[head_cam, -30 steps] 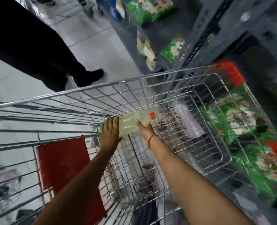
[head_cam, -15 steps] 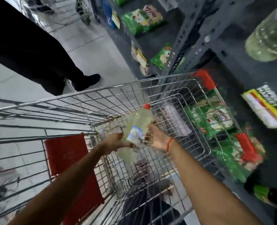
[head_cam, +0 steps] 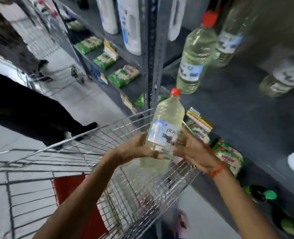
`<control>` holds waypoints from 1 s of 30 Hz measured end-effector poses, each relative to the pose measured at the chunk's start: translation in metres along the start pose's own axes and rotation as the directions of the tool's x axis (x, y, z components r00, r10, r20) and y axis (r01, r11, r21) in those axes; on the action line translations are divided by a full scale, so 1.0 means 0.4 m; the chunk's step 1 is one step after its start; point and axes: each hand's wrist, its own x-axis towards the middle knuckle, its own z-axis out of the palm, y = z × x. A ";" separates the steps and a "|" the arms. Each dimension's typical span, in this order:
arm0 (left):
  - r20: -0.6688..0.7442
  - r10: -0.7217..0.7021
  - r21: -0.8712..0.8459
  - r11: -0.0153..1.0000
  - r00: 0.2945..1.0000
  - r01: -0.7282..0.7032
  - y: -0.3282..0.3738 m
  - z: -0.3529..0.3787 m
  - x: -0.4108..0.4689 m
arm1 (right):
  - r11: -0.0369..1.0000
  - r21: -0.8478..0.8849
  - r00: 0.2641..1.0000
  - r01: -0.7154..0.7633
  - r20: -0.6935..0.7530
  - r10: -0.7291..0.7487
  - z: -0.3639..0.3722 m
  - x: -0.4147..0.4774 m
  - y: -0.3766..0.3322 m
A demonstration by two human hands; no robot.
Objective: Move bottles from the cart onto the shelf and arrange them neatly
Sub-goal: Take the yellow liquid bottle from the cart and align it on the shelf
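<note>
Head view: pale, red-capped bottle, white-blue label, slightly tilted.

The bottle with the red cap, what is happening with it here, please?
A person holds the bottle in both hands, the left hand and the right hand, above the wire cart. It is near upright, cap on, and not yet on the grey shelf, where similar bottles already stand.
</note>
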 end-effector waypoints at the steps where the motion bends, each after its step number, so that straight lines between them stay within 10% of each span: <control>1: 0.006 0.049 0.075 0.996 0.999 -0.049 0.045 0.022 0.004 | 0.998 -0.017 0.998 0.052 -0.045 -0.053 -0.006 -0.029 -0.023; 9: -0.050 0.307 0.457 0.853 0.950 -0.252 0.288 0.178 0.162 | 0.899 -0.335 0.874 0.282 -0.296 -0.385 -0.124 -0.205 -0.221; 19: -0.023 0.328 0.472 0.836 0.944 -0.279 0.372 0.277 0.444 | 0.765 -0.573 0.652 0.293 -0.465 -0.599 -0.295 -0.214 -0.284; 30: 0.059 0.275 0.496 0.826 0.960 -0.267 0.327 0.278 0.515 | 0.787 -0.537 0.571 0.304 -0.558 -0.602 -0.316 -0.200 -0.212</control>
